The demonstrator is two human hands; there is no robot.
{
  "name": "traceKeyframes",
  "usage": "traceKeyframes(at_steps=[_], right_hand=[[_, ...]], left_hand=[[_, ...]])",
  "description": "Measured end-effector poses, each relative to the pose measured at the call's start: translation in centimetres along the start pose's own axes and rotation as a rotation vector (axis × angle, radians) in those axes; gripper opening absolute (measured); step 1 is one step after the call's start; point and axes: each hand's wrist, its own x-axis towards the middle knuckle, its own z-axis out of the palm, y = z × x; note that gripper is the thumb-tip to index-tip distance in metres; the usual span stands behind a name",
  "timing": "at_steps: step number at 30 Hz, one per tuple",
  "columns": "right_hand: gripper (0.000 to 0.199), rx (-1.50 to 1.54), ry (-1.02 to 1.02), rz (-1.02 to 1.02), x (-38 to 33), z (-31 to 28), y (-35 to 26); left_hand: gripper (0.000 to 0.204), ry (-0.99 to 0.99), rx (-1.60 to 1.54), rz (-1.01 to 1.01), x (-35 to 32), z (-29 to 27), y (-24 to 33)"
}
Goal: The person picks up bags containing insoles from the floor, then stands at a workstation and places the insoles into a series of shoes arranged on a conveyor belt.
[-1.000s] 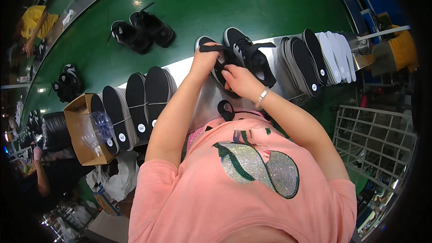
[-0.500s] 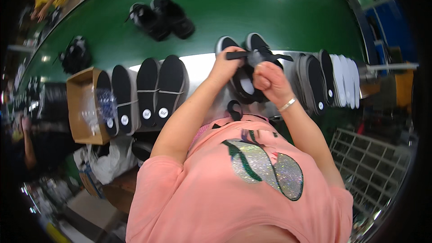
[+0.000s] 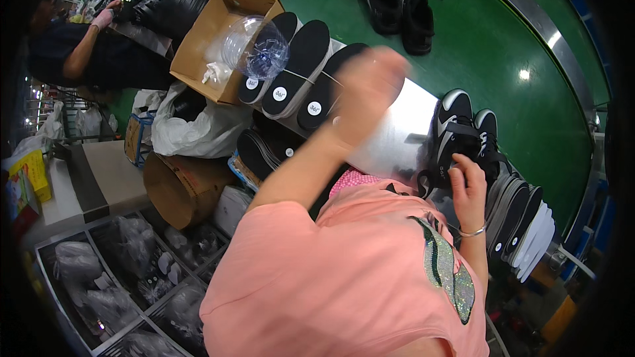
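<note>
- resting on a pair of black shoes with white toe trim (image 3: 463, 135), the right hand (image 3: 468, 185) has its fingers curled lightly against the near side of the nearer shoe; whether it pinches a lace or only touches the upper, i cannot tell.
- the left hand (image 3: 370, 89) is raised above the surface (image 3: 397, 139), blurred, so i cannot tell whether it is wide or narrow or holds anything.
- the pair lies right of the left hand and just far of the right hand; the right hand is plainly the nearer one.
- the shoes' long axes run near-to-far, toes pointing far toward the green belt (image 3: 503, 46), the two side by side and touching.
- the left hand hovers by the black insoles (image 3: 301, 69), which lie left of the pair, their long axes slanting from near-left to far-right.
- counts: two shoes under the right hand; three black insoles with round white labels fanned on the surface; more insoles stacked below (image 3: 261, 149), number unclear.
- a second pair of black shoes (image 3: 397, 3), two, stands far out on the belt, well apart from both hands.
- a stack of dark and white soles (image 3: 522, 225) stands on edge just right of the right hand; too many to count.
- one cardboard box (image 3: 211, 33) with one clear plastic bottle (image 3: 258, 46) sits at the far left.
- another person (image 3: 99, 53) works at the far left.
</note>
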Motion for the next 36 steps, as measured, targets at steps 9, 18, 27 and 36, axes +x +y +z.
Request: traceKeyframes(at_steps=[9, 18, 27, 36], right_hand=[[0.016, -0.45, -0.125, -0.183, -1.2, 2.3, 2.1], [0.007, -0.397, -0.132, -0.154, -0.7, 2.9, 2.2], [0.006, -0.4, -0.118, -0.168, -0.8, 3.0, 2.1], [0.008, -0.423, -0.084, -0.159, -1.1, 2.7, 2.4]], left_hand=[[0.031, 0.711, 0.844, -0.088, -1.2, -20.0, -3.0], [0.086, 0.782, 0.769, -1.374, -23.4, -18.0, -16.7], [0.09, 0.657, 0.781, -1.468, -23.8, -14.8, -16.4], [0.085, 1.389, 0.798, -0.705, -22.5, -19.6, -13.6]])
